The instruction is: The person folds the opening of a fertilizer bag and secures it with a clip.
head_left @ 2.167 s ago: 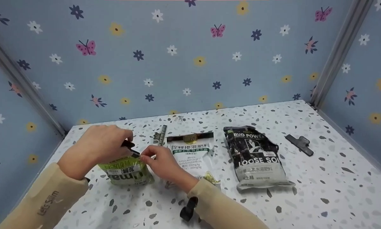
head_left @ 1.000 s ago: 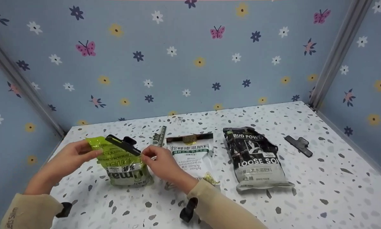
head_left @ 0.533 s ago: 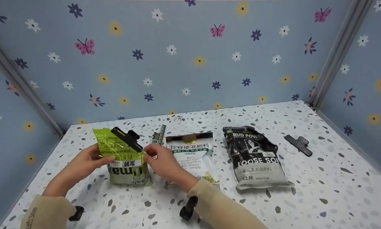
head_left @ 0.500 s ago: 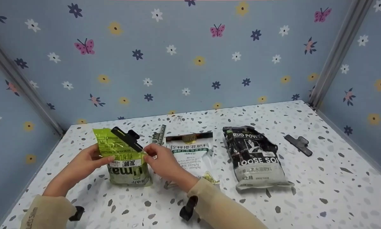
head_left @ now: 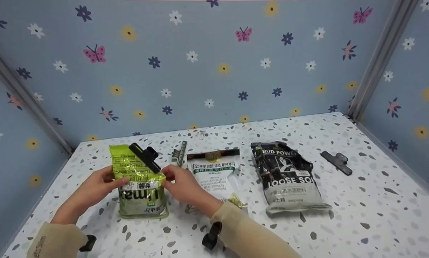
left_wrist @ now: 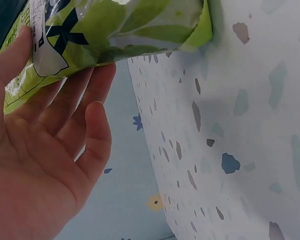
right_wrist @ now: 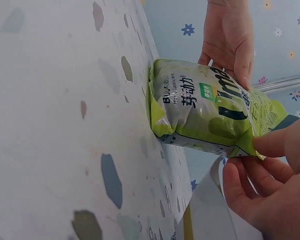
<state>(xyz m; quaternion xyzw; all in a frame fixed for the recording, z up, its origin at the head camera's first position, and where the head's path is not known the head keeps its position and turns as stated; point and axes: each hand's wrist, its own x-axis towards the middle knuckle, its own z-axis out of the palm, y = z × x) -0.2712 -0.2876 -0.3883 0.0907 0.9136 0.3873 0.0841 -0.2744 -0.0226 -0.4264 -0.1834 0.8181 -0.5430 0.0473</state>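
Note:
A green fertilizer bag (head_left: 143,200) stands upright at the left of the table, a long black bag clip (head_left: 145,157) set slantwise across its upper right part. My left hand (head_left: 94,190) holds the bag's left side, thumb in front and fingers behind; in the left wrist view, the fingers (left_wrist: 65,95) lie along the back of the bag (left_wrist: 135,25). Between thumb and fingers, my right hand (head_left: 182,184) pinches the bag's right upper corner, just below the clip's lower end. The right wrist view shows that pinch by the right hand (right_wrist: 275,185) on the bag's edge (right_wrist: 252,145).
A white fertilizer bag (head_left: 214,179) lies right of my right hand, partly under that forearm. Behind it is a dark printed strip (head_left: 180,152). Farther right lie a black and grey bag (head_left: 288,179) and another black clip (head_left: 336,163). Patterned panels (head_left: 214,53) enclose the table.
My left hand has left the clip's upper end and now grips the bag's left side. The bag has turned more upright and come slightly nearer, while my right hand keeps its pinch.

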